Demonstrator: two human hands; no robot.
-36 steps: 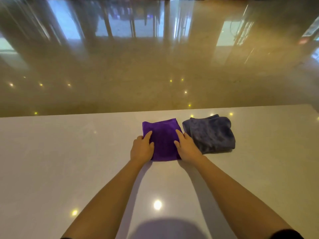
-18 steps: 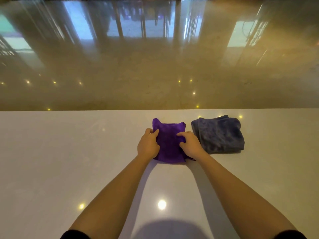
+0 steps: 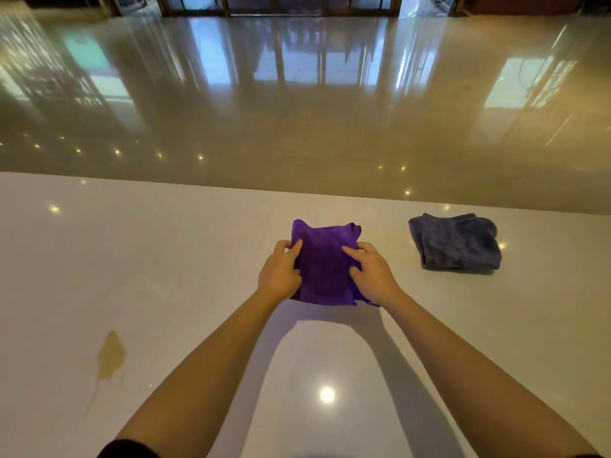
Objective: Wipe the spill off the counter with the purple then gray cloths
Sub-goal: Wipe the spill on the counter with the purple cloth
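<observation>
Both hands, left hand point(image 3: 280, 271) and right hand point(image 3: 372, 274), pinching purple cloth point(image 3: 322, 262) (gray cloth point(image 3: 458, 241) waiting). I'd bunch firm, sweep toward spill point(image 3: 110, 357) on table point(image 3: 165, 259).

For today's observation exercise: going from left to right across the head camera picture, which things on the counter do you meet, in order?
Spill → left hand → purple cloth → right hand → gray cloth. Both hands grip the purple cloth, one at each side edge.
</observation>
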